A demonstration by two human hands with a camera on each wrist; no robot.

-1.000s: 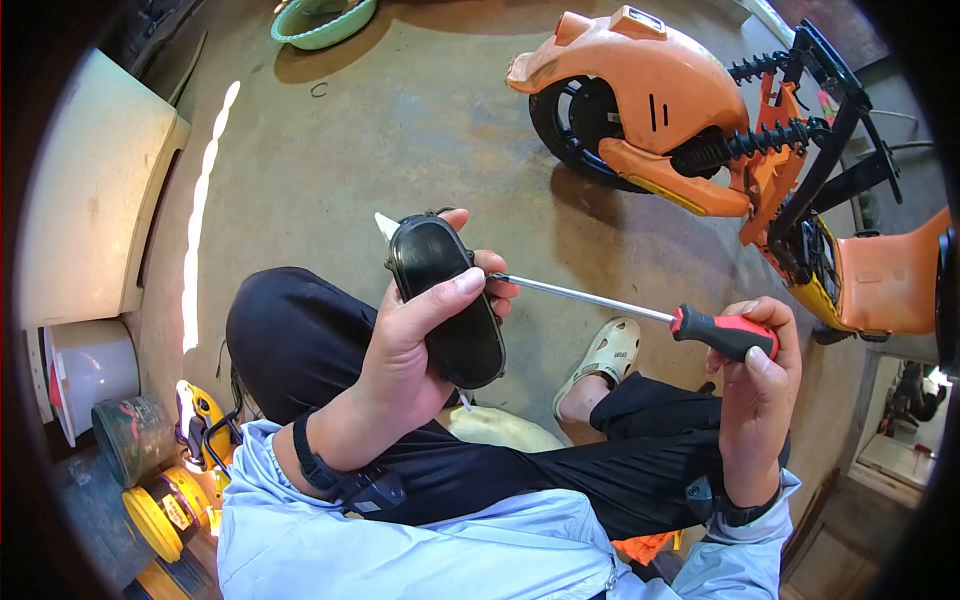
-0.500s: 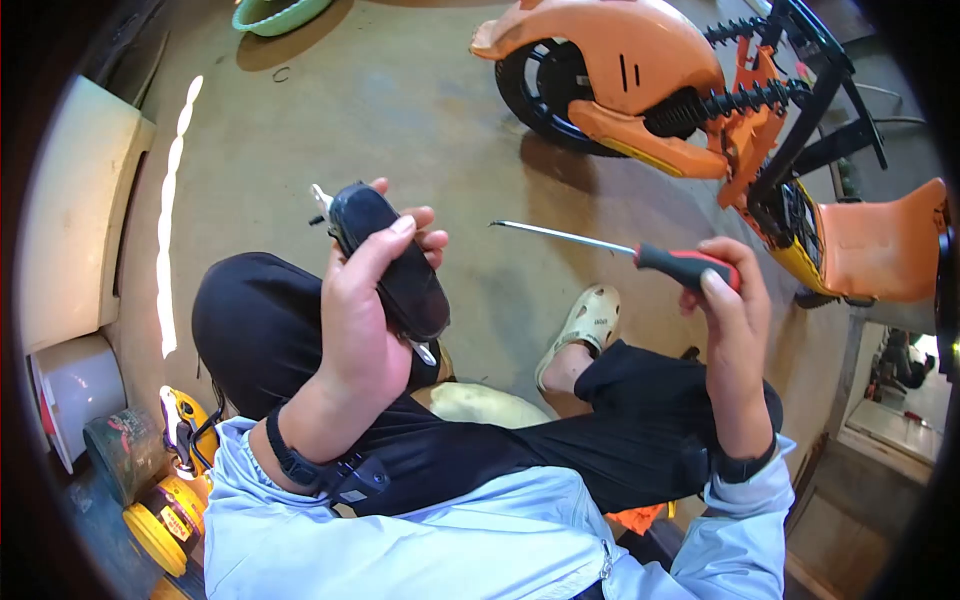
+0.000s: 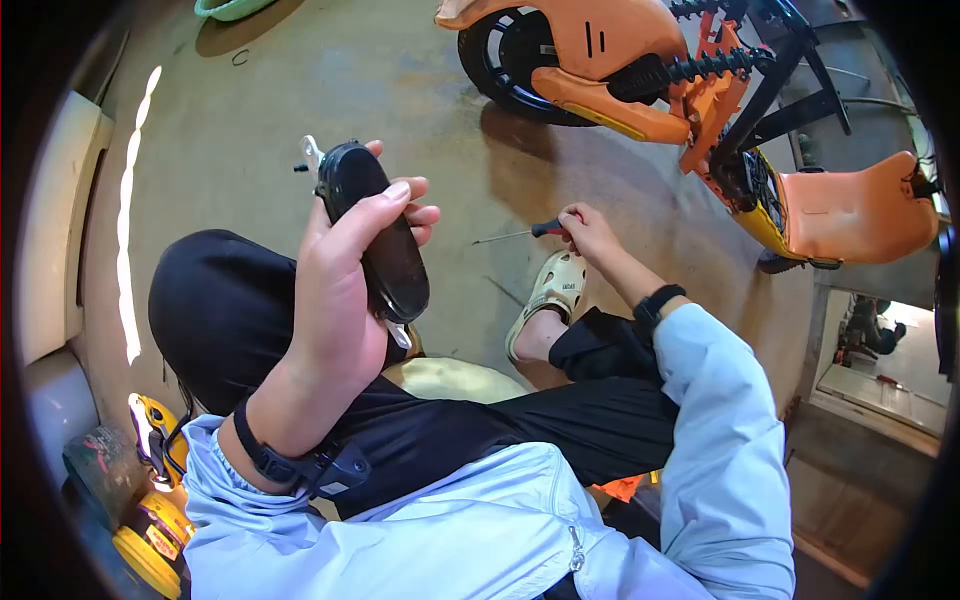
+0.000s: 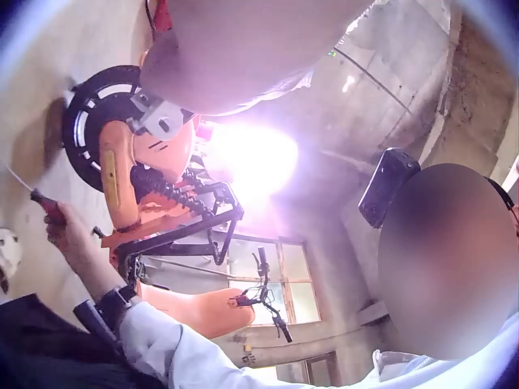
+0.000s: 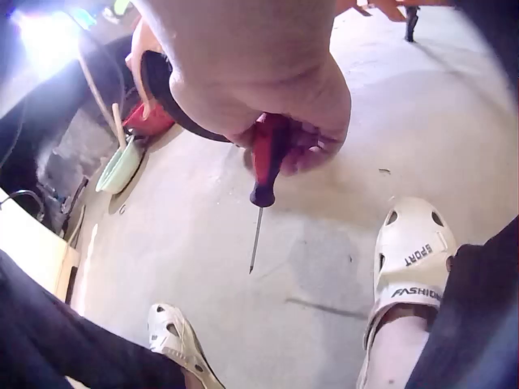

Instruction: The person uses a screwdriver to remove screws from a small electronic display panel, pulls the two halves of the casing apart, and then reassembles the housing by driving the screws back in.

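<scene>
In the head view my left hand point(image 3: 345, 270) grips a glossy black oblong case point(image 3: 398, 255), its thumb laid across the front. A metal bracket point(image 3: 312, 152) with a hole sticks out at the case's upper end, and the same bracket tab point(image 4: 165, 121) shows in the left wrist view. My right hand point(image 3: 592, 234) is stretched forward, holding a screwdriver point(image 3: 548, 229) by its red and black handle. From the right wrist, the screwdriver's thin shaft point(image 5: 258, 235) points down over the floor, with fingers curled around the handle point(image 5: 268, 158).
An orange two-wheeled vehicle point(image 3: 640, 95) stands ahead on the right. Pale clogs point(image 3: 562, 282) are on the person's feet. A green basin point(image 3: 232, 8) lies far left, a white cabinet point(image 3: 65, 230) at the left, and a yellow tub point(image 3: 145, 562) at lower left.
My right hand has carried the screwdriver away from the case, forward and down towards the clog. My left hand has raised the case and shifted it left. The head view has turned rightward.
</scene>
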